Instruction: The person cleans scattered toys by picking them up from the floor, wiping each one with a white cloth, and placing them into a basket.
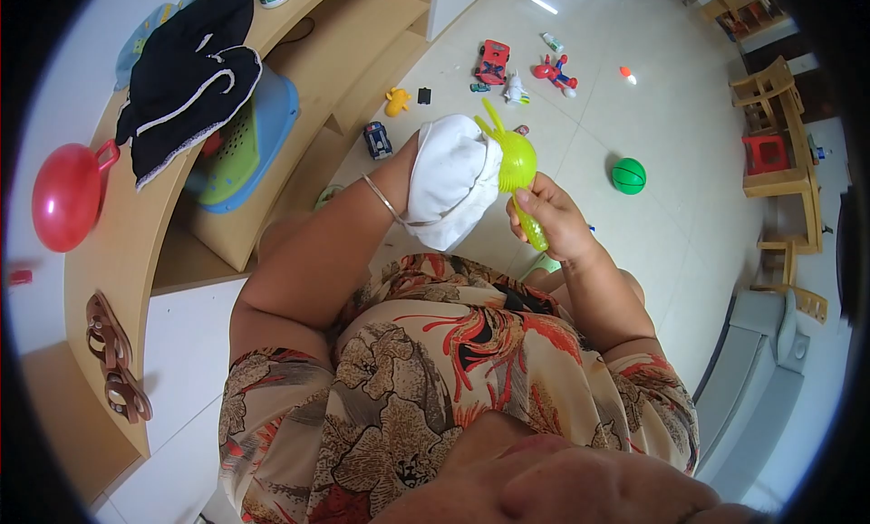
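A bunched white cloth [450, 182] covers my left hand, so its fingers are hidden; only the wrist [391, 187] with a thin bangle shows below it. My right hand [555, 218] is closed around the handle of a yellow-green brush [517, 157]. The brush has a round ribbed head with two long ear-like prongs pointing up and away. Its fringed edge rests against the right side of the cloth.
Toys lie on the tiled floor ahead: a red car [493, 63], a dark blue car [377, 141], a yellow figure [397, 102] and a green ball [629, 175]. A wooden shelf [172, 243] with sandals [116, 356] stands left; a grey sofa [748, 370] is right.
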Demonstrator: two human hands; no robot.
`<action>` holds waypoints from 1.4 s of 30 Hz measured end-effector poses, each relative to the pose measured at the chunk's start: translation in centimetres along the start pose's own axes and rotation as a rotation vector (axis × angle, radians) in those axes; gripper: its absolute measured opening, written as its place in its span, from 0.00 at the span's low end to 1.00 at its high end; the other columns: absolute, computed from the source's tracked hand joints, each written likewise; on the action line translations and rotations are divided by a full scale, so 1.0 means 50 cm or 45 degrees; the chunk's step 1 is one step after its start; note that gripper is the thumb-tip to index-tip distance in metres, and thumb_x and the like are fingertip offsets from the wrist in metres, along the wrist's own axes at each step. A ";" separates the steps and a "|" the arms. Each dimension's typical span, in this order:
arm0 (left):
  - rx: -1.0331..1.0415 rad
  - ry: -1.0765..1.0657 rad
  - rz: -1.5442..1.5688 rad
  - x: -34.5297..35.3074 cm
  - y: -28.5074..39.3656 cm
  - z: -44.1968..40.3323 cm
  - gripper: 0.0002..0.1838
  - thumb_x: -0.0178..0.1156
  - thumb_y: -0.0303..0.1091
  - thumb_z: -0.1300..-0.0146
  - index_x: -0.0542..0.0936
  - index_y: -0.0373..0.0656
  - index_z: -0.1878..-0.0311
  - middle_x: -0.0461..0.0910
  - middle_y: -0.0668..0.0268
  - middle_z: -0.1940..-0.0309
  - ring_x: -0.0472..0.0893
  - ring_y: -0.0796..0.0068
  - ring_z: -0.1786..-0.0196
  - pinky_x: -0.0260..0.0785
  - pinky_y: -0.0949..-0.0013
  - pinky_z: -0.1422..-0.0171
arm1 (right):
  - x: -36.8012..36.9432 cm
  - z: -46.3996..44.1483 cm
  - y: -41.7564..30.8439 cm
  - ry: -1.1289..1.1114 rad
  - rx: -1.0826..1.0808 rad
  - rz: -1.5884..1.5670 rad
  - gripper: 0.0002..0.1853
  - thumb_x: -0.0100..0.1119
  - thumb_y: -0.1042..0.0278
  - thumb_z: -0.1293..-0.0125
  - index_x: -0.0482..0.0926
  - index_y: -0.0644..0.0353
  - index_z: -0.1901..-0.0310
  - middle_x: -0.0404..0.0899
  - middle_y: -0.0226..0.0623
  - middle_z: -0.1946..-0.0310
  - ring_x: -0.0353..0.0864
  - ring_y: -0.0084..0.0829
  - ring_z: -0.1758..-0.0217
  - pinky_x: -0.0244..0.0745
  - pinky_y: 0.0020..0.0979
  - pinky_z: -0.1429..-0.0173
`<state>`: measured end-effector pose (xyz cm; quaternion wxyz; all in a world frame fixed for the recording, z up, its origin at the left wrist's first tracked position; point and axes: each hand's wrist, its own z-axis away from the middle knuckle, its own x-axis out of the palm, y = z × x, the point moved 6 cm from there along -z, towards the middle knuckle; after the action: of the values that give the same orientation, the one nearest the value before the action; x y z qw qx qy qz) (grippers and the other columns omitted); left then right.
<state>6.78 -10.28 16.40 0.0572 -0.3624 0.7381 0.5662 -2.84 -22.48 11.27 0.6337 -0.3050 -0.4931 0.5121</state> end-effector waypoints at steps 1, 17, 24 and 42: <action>-0.029 -0.074 -0.058 -0.001 0.006 -0.002 0.04 0.57 0.27 0.46 0.77 0.40 0.67 0.77 0.63 0.74 0.76 0.71 0.67 0.69 0.71 0.61 | 0.003 0.000 -0.002 -0.050 -0.027 0.022 0.08 0.49 0.64 0.32 0.68 0.58 0.57 0.72 0.33 0.74 0.69 0.22 0.78 0.65 0.22 0.73; 0.098 0.256 -0.058 -0.006 0.007 0.022 0.16 0.60 0.35 0.45 0.75 0.38 0.55 0.76 0.60 0.65 0.75 0.63 0.62 0.66 0.67 0.54 | -0.009 -0.015 -0.010 0.332 -0.326 0.490 0.10 0.55 0.69 0.35 0.65 0.60 0.59 0.72 0.32 0.72 0.71 0.22 0.74 0.69 0.26 0.71; -0.172 0.401 1.289 0.063 -0.045 -0.003 0.15 0.56 0.34 0.42 0.72 0.37 0.53 0.75 0.58 0.59 0.75 0.64 0.54 0.67 0.66 0.46 | 0.023 0.013 -0.056 0.600 -0.624 1.659 0.16 0.60 0.65 0.40 0.64 0.63 0.61 0.75 0.39 0.74 0.78 0.28 0.70 0.71 0.31 0.68; -0.308 0.363 -0.547 -0.024 -0.061 0.004 0.09 0.56 0.38 0.46 0.77 0.42 0.68 0.78 0.59 0.72 0.77 0.61 0.67 0.70 0.63 0.62 | 0.015 0.001 0.007 -0.068 0.232 -0.512 0.13 0.50 0.57 0.35 0.68 0.57 0.59 0.70 0.34 0.79 0.66 0.25 0.83 0.59 0.23 0.81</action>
<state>9.42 -9.85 14.51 0.0279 -0.5907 0.5720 0.5684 -3.03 -21.66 11.20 0.7347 -0.1283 -0.5123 0.4258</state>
